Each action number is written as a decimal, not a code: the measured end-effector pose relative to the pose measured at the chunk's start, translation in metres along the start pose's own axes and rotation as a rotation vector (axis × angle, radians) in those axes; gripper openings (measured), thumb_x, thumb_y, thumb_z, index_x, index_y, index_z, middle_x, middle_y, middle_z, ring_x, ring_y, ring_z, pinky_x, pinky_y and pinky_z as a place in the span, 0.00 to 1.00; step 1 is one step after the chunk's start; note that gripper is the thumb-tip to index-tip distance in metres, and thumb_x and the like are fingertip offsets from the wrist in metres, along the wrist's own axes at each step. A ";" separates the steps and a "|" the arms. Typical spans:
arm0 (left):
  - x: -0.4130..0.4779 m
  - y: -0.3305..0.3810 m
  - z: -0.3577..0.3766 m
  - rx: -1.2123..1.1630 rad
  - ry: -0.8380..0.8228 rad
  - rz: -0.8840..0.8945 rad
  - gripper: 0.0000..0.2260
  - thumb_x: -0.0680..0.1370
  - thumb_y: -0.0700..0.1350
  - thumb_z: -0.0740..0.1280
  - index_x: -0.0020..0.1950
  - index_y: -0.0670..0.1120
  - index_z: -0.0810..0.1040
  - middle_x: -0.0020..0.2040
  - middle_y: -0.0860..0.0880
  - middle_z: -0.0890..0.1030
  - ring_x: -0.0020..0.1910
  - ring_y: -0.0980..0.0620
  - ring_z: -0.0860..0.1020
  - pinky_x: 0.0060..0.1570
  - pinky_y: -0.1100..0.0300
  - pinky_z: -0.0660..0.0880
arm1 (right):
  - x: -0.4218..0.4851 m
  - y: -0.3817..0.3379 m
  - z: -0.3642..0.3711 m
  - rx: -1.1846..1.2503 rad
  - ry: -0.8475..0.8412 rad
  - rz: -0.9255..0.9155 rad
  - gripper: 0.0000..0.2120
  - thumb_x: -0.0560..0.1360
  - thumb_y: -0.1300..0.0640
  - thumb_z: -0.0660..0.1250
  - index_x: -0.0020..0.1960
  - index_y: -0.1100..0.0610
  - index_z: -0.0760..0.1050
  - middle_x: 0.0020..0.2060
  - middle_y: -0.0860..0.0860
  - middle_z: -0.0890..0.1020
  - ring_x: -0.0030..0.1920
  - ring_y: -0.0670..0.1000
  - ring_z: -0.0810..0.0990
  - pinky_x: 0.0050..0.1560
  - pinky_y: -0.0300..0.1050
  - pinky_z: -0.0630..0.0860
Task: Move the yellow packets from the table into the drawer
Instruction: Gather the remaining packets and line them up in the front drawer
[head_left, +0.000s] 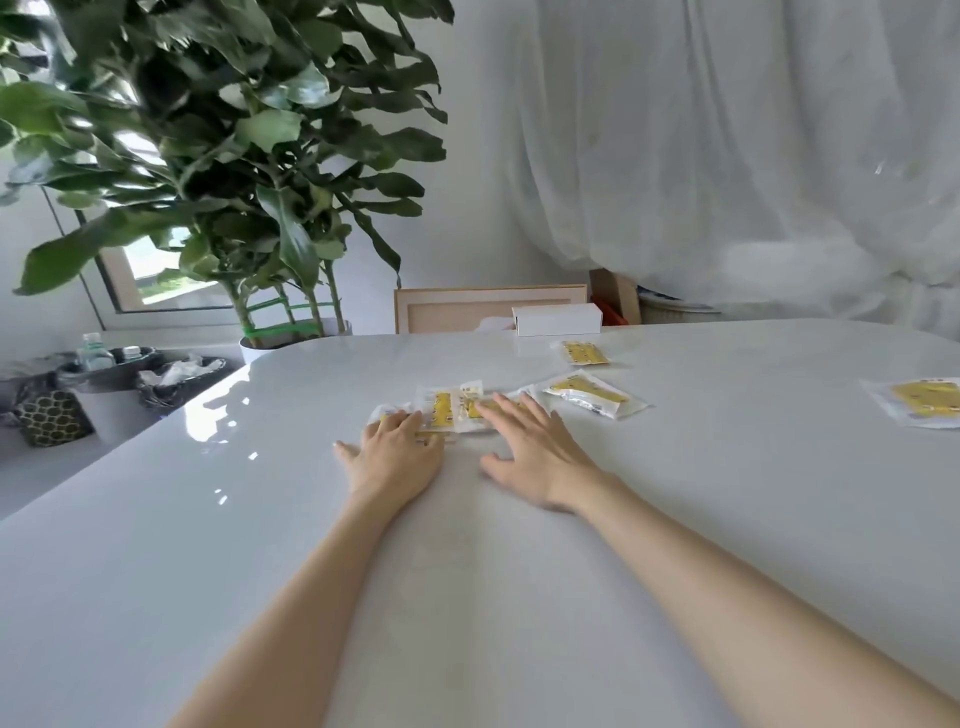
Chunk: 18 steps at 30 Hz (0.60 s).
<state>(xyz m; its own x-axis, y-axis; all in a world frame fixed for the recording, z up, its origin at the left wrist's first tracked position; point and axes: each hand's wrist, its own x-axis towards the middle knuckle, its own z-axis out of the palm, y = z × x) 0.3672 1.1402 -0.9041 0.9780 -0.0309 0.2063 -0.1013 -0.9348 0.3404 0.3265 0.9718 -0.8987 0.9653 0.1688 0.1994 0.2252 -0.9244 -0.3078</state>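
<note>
The left hand (396, 453) and right hand (536, 457) lay flat on the white counter (208, 519). Their fingers (523, 422) were straight and gripped nothing. They pressed on a small pile of yellow packets (445, 409), partly hidden, so I could not count it. Three more lay apart: a near packet (595, 397), a far packet (584, 353), and a side packet (922, 401) cut off at the right. Behind stood one white box (558, 319) and one leafy plant (234, 156).

A: What kind of setting is shown?
B: A home dining area: glossy white table (727, 493), tall potted plant (234, 130), sheer white curtain (727, 130), window (156, 270) behind the plant, lined waste bin (179, 387).
</note>
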 end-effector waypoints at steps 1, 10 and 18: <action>-0.002 0.000 -0.001 -0.012 0.008 0.001 0.20 0.78 0.51 0.53 0.71 0.59 0.66 0.74 0.55 0.63 0.73 0.50 0.59 0.69 0.40 0.49 | 0.003 0.001 0.000 -0.007 -0.030 0.019 0.30 0.78 0.47 0.55 0.78 0.44 0.51 0.78 0.44 0.47 0.78 0.50 0.41 0.76 0.56 0.42; -0.023 -0.001 -0.022 -0.330 0.165 0.141 0.19 0.74 0.42 0.54 0.43 0.57 0.84 0.40 0.57 0.82 0.46 0.61 0.73 0.54 0.60 0.59 | -0.008 0.004 0.001 -0.138 0.128 0.100 0.20 0.79 0.51 0.52 0.70 0.46 0.66 0.65 0.49 0.69 0.64 0.55 0.65 0.68 0.55 0.60; -0.022 0.003 -0.021 -0.388 0.159 0.093 0.14 0.78 0.53 0.59 0.63 0.57 0.75 0.57 0.52 0.76 0.62 0.47 0.69 0.64 0.49 0.65 | -0.045 0.026 -0.013 -0.079 0.385 0.141 0.14 0.79 0.50 0.57 0.44 0.57 0.76 0.49 0.51 0.77 0.54 0.57 0.70 0.51 0.49 0.71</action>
<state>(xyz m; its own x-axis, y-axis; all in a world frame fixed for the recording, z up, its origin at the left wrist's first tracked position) 0.3411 1.1458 -0.8884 0.9241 -0.0253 0.3813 -0.2786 -0.7276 0.6269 0.2874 0.9353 -0.9034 0.8628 -0.0874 0.4979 0.0693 -0.9552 -0.2878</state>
